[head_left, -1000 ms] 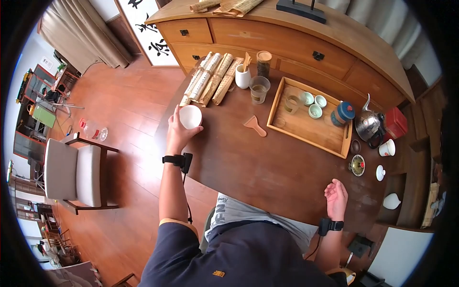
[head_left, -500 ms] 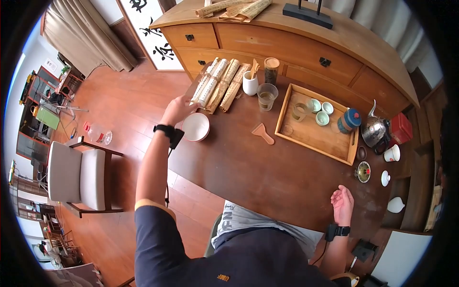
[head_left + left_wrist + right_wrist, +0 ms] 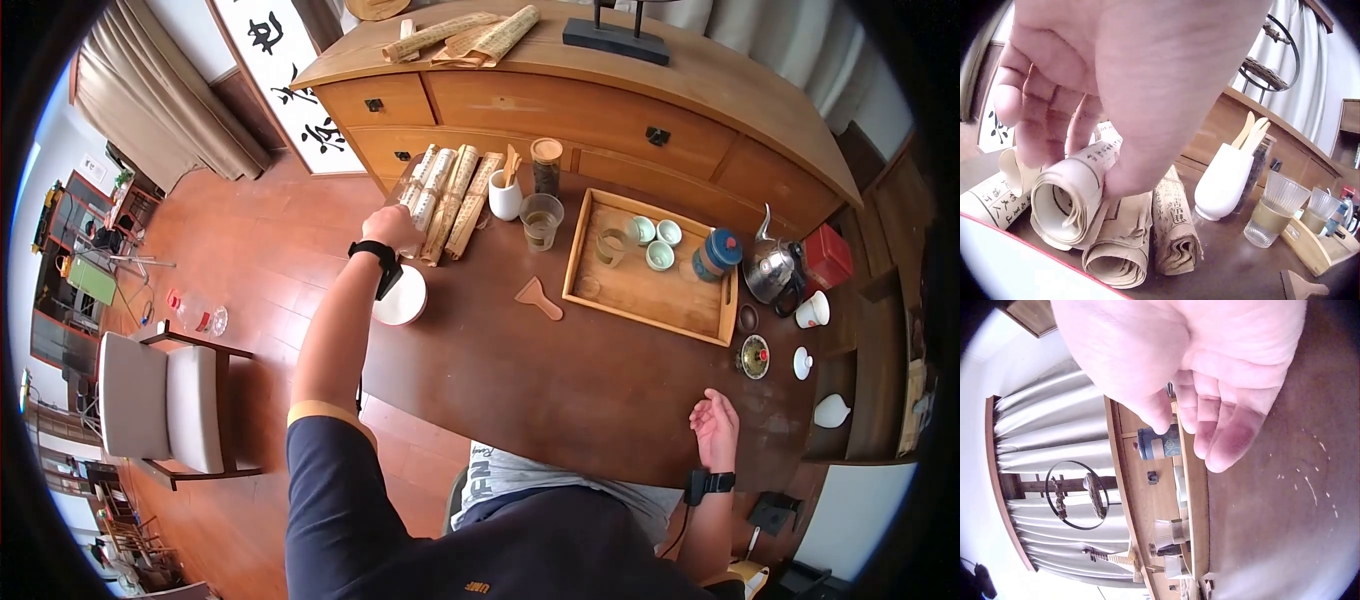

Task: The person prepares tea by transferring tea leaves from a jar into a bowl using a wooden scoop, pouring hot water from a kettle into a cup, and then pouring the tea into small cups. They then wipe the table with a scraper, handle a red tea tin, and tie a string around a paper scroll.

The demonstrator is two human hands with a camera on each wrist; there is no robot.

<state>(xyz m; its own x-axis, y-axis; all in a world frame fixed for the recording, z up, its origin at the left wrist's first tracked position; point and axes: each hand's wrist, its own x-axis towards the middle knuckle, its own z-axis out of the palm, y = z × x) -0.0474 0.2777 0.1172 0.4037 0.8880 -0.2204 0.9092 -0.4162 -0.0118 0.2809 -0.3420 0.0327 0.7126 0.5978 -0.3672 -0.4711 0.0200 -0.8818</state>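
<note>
My left hand [image 3: 393,230] reaches over the near end of a row of rolled paper scrolls with printed characters. In the left wrist view its thumb and fingers grip a pale paper scroll [image 3: 1087,170] from both sides. Browner scrolls [image 3: 474,212] lie alongside to the right. Just below the left wrist sits a white bowl [image 3: 403,298], its red rim showing in the left wrist view. My right hand [image 3: 714,430] rests palm up by the right front of the table, fingers loosely curled, holding nothing.
Behind the scrolls stand a white holder [image 3: 505,197] with wooden tools, a lidded jar [image 3: 546,170] and a clear cup [image 3: 541,225]. A brown scraper-shaped tool [image 3: 540,298] lies mid-table. Right of it are a wooden tray [image 3: 640,314] with small cups, and a kettle [image 3: 772,265].
My left hand held the white bowl, then let it go on the table and moved up to the scrolls, where it now grips one. My right hand stays resting.
</note>
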